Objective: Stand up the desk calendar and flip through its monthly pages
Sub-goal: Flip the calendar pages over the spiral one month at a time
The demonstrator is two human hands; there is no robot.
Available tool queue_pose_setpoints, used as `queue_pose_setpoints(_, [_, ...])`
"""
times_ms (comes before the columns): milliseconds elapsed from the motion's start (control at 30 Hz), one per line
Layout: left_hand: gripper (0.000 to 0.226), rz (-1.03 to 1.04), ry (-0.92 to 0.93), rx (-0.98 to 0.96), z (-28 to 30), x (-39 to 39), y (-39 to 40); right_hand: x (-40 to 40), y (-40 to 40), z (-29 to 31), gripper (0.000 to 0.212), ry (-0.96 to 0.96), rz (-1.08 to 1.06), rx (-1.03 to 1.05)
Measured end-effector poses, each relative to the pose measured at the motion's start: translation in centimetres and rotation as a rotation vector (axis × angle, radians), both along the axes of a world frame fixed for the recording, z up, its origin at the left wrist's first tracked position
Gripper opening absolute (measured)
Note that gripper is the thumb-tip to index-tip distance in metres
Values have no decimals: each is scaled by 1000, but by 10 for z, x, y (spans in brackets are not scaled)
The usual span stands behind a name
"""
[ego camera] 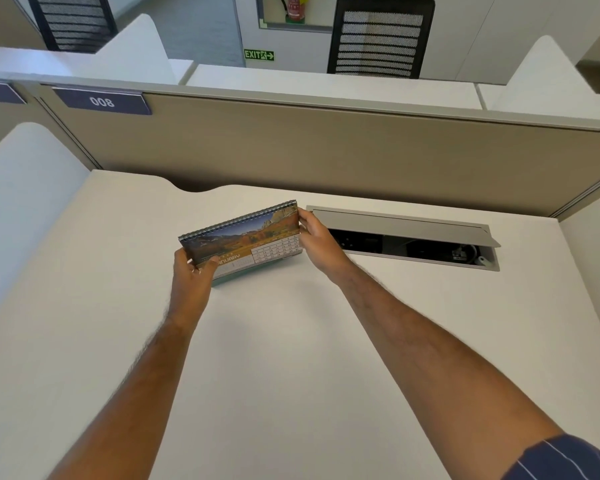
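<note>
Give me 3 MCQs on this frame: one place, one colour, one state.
1. Where is the open cable box relative to the calendar?
A. Left of it
B. Right of it
C. On top of it

2. What colour is the desk?
A. White
B. Black
C. Green

3. How is the calendar held?
A. Untouched
B. Left hand only
C. Both hands, one at each end

Answers:
1 B: the cable box is set into the desk just right of the calendar.
2 A: the desk is plain white.
3 C: the left hand grips its lower left corner and the right hand its right edge.
</note>
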State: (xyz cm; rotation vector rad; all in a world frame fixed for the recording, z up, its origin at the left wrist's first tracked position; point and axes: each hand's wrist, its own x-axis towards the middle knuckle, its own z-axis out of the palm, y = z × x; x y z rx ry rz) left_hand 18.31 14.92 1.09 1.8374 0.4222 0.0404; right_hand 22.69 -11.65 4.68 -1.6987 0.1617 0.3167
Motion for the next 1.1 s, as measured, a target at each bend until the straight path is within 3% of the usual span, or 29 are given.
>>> queue_pose_setpoints(200, [46, 79, 98, 60, -17, -15, -14, -2, 6, -2, 66, -26, 15, -34])
queue_pose_setpoints(300, [42, 27, 95, 9, -20, -26, -24, -2, 7, -2, 67, -22, 22, -56])
queue_pose_setpoints(533, [57, 55, 220, -30, -20, -38, -30, -3, 6, -2, 68, -15, 34, -67])
queue_pose_setpoints(833, [34, 304, 143, 62, -19, -48, -20, -1, 5, -4, 65, -19, 54, -47])
queue_pose_setpoints(1100, [8, 381, 110, -35, -9, -50, -8, 3, 8, -5, 64, -15, 36, -43])
